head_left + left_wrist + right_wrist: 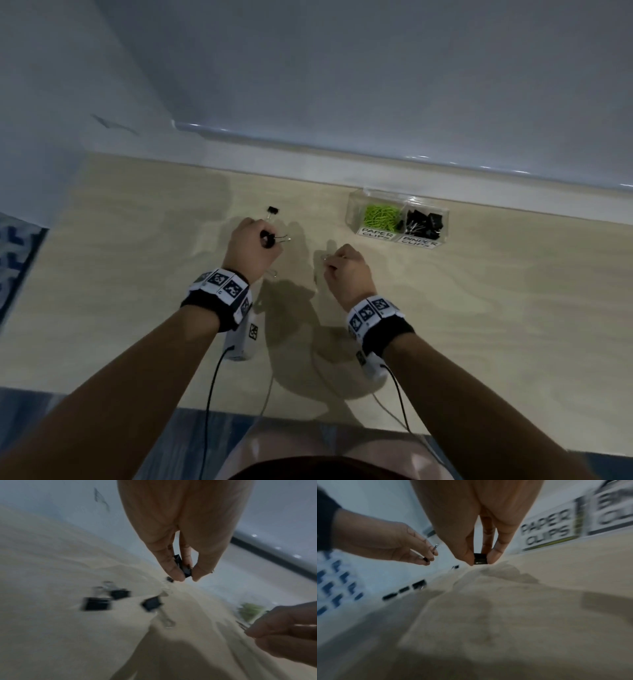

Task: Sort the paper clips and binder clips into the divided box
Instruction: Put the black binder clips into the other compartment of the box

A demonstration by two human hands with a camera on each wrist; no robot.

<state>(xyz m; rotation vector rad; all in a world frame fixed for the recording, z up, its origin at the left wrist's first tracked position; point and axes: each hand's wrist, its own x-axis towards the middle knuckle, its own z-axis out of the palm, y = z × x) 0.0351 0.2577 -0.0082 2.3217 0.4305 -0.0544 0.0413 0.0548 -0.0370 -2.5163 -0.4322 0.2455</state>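
Pale wood tabletop (479, 325) against a grey-blue wall, with the clear divided box (397, 217) at the far right edge: its left compartment, labelled PAPER CLIPS, holds green paper clips (382, 216), its right, labelled BINDER CLIPS, holds black binder clips (424, 222). Left hand (251, 251), fingers curled, pinches a black binder clip (182, 566) between thumb and fingertips, wire handles pointing right; right hand (346, 270), well short of the box, pinches another black clip (480, 558) the same way. Loose binder clips (120, 599) lie scattered on the table under the left hand, one more (272, 211) just beyond it, long axes mixed.
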